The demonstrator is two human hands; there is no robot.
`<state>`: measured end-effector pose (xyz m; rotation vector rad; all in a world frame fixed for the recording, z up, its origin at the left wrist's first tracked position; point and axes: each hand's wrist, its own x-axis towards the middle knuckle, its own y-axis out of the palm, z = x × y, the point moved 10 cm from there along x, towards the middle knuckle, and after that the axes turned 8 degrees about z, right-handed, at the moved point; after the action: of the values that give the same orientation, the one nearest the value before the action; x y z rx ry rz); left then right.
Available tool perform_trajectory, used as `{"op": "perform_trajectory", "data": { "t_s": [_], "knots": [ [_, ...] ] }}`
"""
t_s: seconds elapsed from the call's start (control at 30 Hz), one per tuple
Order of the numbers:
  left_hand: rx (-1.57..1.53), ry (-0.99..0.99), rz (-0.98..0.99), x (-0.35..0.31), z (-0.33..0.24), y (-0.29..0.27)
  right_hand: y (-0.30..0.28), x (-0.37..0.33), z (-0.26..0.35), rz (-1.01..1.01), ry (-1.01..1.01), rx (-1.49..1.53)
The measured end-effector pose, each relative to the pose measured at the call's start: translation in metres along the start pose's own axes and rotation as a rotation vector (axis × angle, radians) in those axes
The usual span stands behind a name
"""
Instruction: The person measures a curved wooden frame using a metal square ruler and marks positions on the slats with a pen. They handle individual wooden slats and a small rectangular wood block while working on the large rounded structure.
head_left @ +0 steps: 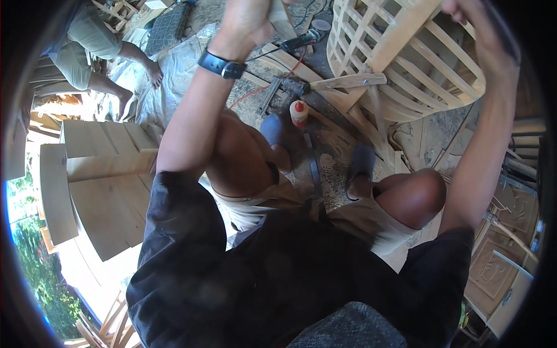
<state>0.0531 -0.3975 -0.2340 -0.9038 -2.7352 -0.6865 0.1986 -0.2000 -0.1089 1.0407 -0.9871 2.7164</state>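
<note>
My left hand (248, 22), with a dark watch (223, 65) on its wrist, is raised at the top edge. Its fingers run out of view, beside a pale piece of wood (282, 22); whether it grips that wood is not visible. My right hand (486, 35) is raised at the upper right. Its partly cut-off fingertips curl inward near the end of a broad wooden board (404, 36). That board crosses a curved, slatted wooden frame (432, 78), which stands tilted in front of me between my hands.
Between my slippered feet stands a white glue bottle with a red cap (299, 113). A power tool (303, 40), a metal clamp (270, 95) and an orange cord lie beyond. Wooden panels (110, 185) stand left; carved panels (493, 261) lean right. Another person's legs (110, 64) are upper left.
</note>
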Motion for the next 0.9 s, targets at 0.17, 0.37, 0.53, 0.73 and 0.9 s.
{"op": "perform_trajectory", "data": {
  "t_s": [0.17,0.37,0.53,0.73,0.9],
  "knots": [
    [-0.006,-0.175,0.160,-0.029,0.037,0.029,0.101,-0.033,-0.053,0.321,0.149,0.077],
    [0.177,-0.244,0.233,-0.034,0.057,0.045,0.119,-0.050,-0.073,0.179,0.170,0.308],
    [0.114,-0.308,0.218,-0.035,0.077,0.050,0.119,-0.060,-0.091,0.248,0.266,0.316],
    [0.000,-0.408,0.236,-0.037,0.093,0.056,0.116,-0.071,-0.096,0.269,0.235,0.418],
    [0.077,-0.276,0.089,-0.016,0.053,0.021,0.086,-0.071,-0.084,0.180,0.160,0.222]
  ]
}}
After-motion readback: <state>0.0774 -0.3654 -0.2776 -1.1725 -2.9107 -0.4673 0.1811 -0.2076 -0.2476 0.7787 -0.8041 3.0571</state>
